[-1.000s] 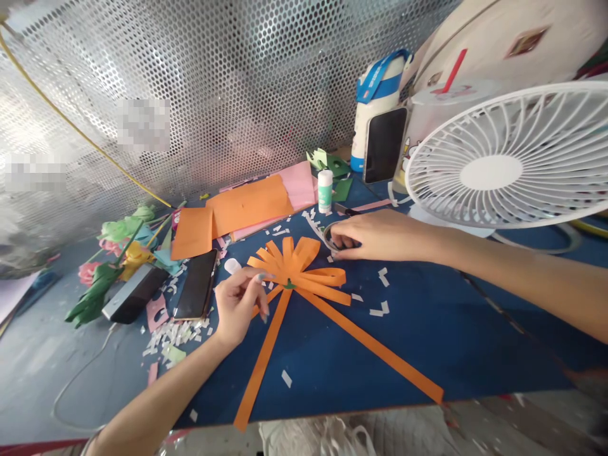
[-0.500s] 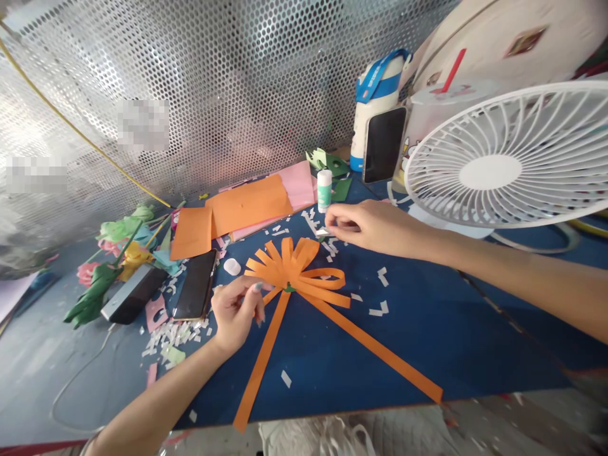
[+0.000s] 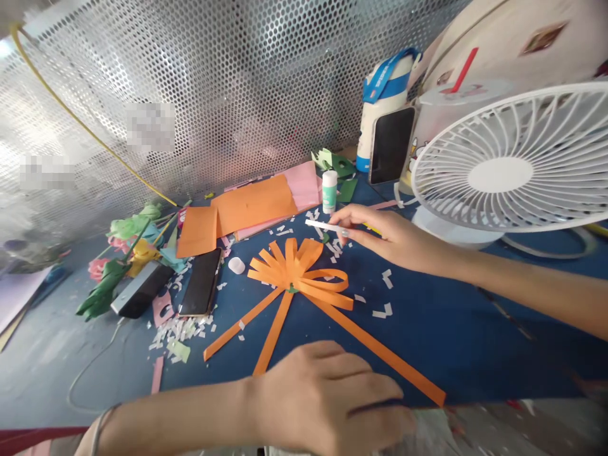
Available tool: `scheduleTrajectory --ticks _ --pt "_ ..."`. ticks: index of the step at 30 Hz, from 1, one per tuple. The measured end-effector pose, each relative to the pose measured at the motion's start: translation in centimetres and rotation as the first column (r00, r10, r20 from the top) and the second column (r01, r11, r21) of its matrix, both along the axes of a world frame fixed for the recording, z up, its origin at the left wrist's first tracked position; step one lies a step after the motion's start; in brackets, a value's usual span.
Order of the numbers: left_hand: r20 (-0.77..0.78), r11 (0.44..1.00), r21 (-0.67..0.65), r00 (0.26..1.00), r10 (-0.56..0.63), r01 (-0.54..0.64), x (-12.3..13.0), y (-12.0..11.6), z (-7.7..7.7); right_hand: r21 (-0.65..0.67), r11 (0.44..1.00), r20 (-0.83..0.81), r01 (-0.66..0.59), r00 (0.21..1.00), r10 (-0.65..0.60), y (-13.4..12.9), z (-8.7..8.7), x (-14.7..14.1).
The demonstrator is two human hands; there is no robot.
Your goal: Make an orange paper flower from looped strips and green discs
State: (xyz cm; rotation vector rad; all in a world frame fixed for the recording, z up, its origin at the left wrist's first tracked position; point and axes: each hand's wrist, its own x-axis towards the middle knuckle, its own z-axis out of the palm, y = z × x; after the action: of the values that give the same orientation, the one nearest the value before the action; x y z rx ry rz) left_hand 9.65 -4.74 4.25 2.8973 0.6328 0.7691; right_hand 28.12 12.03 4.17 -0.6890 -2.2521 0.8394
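A thin white strip is pinched between the thumb and fingers of my right hand, above the table beside the glue stick. My left hand is over the table's front edge, palm down and somewhat blurred, its fingers loosely bent and partly apart; nothing shows in them. Between the hands lies an orange paper flower with looped petals around a small green centre. Several long straight orange strips spread from it toward the front, and my left hand covers one strip's end.
A capless glue stick stands behind the flower, its white cap lying left. Orange paper, a phone, white scraps and paper flowers lie around. At right stand a fan, bottle and upright phone.
My left hand has left the flower and moved right and toward the front edge, uncovering an orange strip. My right hand has lifted the white strip, which now points left.
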Motion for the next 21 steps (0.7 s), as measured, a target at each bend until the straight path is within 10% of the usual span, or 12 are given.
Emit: scheduleTrajectory --ticks 9,21 --pt "-0.145 0.993 0.115 0.988 0.047 -0.030 4.6 1.3 -4.2 -0.047 0.998 -0.069 0.044 0.996 -0.047 -0.6 -1.6 1.0" --pt "-0.218 0.965 -0.206 0.969 0.117 -0.163 2.8 1.7 -2.8 -0.027 0.999 -0.124 0.019 0.992 -0.023 -0.7 -2.2 1.0"
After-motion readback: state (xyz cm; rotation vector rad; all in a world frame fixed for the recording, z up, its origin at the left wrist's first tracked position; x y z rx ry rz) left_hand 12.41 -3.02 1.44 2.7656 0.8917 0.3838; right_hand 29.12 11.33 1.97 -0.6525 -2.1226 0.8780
